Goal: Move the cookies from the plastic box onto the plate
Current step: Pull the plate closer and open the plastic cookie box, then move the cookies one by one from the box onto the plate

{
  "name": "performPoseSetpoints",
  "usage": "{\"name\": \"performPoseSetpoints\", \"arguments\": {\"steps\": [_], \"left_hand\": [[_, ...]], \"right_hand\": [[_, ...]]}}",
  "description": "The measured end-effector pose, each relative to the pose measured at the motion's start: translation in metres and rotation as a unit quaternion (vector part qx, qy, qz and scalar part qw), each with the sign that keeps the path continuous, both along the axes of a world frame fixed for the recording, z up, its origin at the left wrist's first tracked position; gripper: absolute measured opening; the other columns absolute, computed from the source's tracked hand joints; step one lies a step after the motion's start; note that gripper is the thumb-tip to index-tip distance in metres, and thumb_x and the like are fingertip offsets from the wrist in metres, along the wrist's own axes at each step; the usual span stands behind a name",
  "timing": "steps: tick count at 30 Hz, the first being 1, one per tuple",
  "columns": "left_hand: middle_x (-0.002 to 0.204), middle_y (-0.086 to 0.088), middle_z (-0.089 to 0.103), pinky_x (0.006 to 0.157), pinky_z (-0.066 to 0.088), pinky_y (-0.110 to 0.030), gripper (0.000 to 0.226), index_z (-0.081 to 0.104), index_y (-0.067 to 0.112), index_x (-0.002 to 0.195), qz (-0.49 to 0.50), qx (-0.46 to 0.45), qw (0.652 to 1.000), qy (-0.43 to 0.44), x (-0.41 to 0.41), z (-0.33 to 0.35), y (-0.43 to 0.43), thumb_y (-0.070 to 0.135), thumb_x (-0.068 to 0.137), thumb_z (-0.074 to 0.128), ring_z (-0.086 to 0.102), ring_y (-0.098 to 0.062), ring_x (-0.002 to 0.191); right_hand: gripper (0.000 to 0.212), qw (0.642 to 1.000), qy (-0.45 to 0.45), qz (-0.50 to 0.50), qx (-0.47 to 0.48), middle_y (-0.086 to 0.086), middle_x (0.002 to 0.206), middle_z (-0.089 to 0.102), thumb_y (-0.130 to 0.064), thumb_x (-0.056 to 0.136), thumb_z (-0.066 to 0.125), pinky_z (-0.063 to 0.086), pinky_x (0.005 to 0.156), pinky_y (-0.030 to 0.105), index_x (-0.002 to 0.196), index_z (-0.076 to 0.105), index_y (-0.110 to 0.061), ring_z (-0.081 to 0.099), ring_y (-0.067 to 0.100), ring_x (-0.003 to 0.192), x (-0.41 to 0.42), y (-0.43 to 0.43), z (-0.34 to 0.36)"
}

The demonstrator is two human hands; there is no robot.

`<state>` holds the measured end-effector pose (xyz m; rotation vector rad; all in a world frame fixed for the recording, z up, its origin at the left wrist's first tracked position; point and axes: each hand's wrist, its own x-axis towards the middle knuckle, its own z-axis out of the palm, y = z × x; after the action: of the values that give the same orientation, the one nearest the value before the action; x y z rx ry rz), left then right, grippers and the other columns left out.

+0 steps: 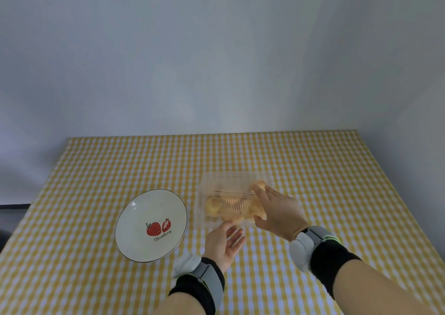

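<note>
A clear plastic box lies on the checked tablecloth, with several pale golden cookies showing through its lid. My right hand rests against the box's right side, fingers spread along its edge; whether it grips the box I cannot tell. Just in front of the box's near edge is my left hand, palm turned inward, fingers apart and holding nothing. A white plate with two red strawberries and the word "Strawberry" sits to the left of the box, with nothing on it.
The yellow-and-white checked table ends at a plain grey wall behind. Its left edge runs diagonally past the plate. Both wrists wear grey bands over black cuffs.
</note>
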<state>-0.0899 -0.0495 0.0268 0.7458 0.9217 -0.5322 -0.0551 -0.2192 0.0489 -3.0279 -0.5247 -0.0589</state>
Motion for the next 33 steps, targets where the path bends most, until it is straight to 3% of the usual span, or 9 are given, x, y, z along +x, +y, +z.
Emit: {"name": "performPoseSetpoints", "arguments": {"steps": [6, 9, 13, 15, 17, 19, 21, 27, 33], "left_hand": [[0.106, -0.024, 0.059, 0.086, 0.053, -0.046, 0.006, 0.057, -0.002, 0.093, 0.012, 0.002, 1.000, 0.005, 0.001, -0.009, 0.003, 0.000, 0.087, 0.056, 0.060, -0.038, 0.108], [0.106, -0.025, 0.056, 0.092, 0.051, -0.047, 0.013, 0.056, -0.003, 0.099, 0.022, -0.002, 1.000, 0.015, 0.004, -0.012, 0.001, -0.004, 0.087, 0.053, 0.060, -0.038, 0.101], [0.118, -0.023, 0.052, 0.094, 0.051, -0.048, 0.016, 0.056, -0.001, 0.098, 0.019, 0.017, 0.999, 0.022, 0.007, -0.018, 0.004, -0.010, 0.086, 0.049, 0.059, -0.036, 0.084], [0.122, -0.021, 0.051, 0.083, 0.057, -0.045, 0.025, 0.056, 0.000, 0.106, 0.021, 0.028, 0.999, 0.017, 0.002, -0.015, 0.008, -0.012, 0.086, 0.046, 0.058, -0.033, 0.083], [0.116, -0.020, 0.054, 0.073, 0.059, -0.043, 0.035, 0.053, 0.000, 0.118, 0.020, 0.034, 0.999, 0.013, 0.003, -0.013, 0.007, -0.012, 0.086, 0.046, 0.058, -0.031, 0.089], [0.108, -0.020, 0.054, 0.071, 0.059, -0.044, 0.036, 0.052, -0.001, 0.120, 0.017, 0.040, 0.999, 0.025, 0.004, -0.013, 0.008, -0.013, 0.087, 0.047, 0.057, -0.030, 0.086], [0.113, -0.023, 0.053, 0.064, 0.059, -0.044, 0.034, 0.050, -0.001, 0.121, 0.008, 0.051, 0.998, 0.030, -0.003, -0.009, 0.013, -0.010, 0.088, 0.051, 0.059, -0.031, 0.088], [0.110, -0.033, 0.062, 0.080, 0.056, -0.053, 0.041, 0.044, -0.009, 0.114, -0.153, 0.022, 0.987, 0.046, -0.015, 0.003, 0.033, 0.014, 0.087, 0.065, 0.065, -0.044, 0.099], [0.105, -0.023, 0.070, 0.071, 0.059, -0.039, 0.030, 0.061, -0.004, 0.103, -0.187, 0.140, 0.972, -0.019, -0.022, 0.007, 0.066, 0.022, 0.089, 0.061, 0.069, -0.033, 0.090]], "right_hand": [[0.064, 0.999, -0.040, -0.003, -0.010, -0.005, 0.074, 0.071, -0.052, 0.058, 0.073, 0.041, 0.036, 0.021, 0.111, 0.064, -0.016, 0.072, 0.012, 0.077, 0.004, 0.003, -0.003], [0.055, 0.999, -0.053, -0.004, -0.009, -0.003, 0.073, 0.067, -0.050, 0.068, 0.056, 0.036, 0.035, 0.024, 0.109, 0.061, -0.015, 0.064, 0.012, 0.056, 0.004, 0.003, -0.009], [0.053, 0.994, -0.097, -0.017, 0.039, -0.003, 0.076, 0.068, -0.047, 0.073, 0.049, 0.034, 0.036, 0.021, 0.108, 0.063, -0.010, 0.061, 0.013, 0.051, 0.008, 0.005, -0.004], [0.056, 0.989, -0.131, -0.035, 0.052, -0.001, 0.085, 0.072, -0.048, 0.076, 0.047, 0.041, 0.038, 0.021, 0.111, 0.065, -0.009, 0.065, 0.014, 0.059, 0.013, 0.011, 0.017], [0.057, 0.991, -0.114, -0.045, 0.050, 0.000, 0.111, 0.069, -0.050, 0.082, 0.046, 0.052, 0.052, 0.026, 0.124, 0.059, -0.013, 0.068, 0.015, 0.091, 0.024, 0.013, 0.033], [0.060, 0.993, -0.027, -0.077, 0.081, -0.004, 0.142, 0.047, -0.050, 0.088, 0.046, 0.055, 0.080, 0.034, 0.141, 0.038, -0.023, 0.045, 0.015, 0.128, 0.036, 0.011, 0.039], [0.061, 0.986, 0.019, -0.111, 0.121, -0.004, 0.153, 0.029, -0.051, 0.092, 0.044, 0.046, 0.099, 0.041, 0.146, 0.026, -0.029, 0.025, 0.019, 0.140, 0.038, 0.010, 0.040], [0.052, 0.886, -0.037, -0.317, 0.337, 0.016, 0.145, 0.034, -0.016, 0.092, 0.053, 0.031, 0.106, 0.041, 0.139, 0.032, -0.006, 0.032, 0.034, 0.131, 0.051, 0.012, 0.040], [0.026, 0.904, 0.109, -0.277, 0.307, -0.005, 0.103, 0.058, -0.036, 0.090, 0.050, 0.050, 0.088, 0.042, 0.110, 0.056, -0.021, 0.054, 0.024, 0.108, 0.024, 0.017, 0.013]]}}
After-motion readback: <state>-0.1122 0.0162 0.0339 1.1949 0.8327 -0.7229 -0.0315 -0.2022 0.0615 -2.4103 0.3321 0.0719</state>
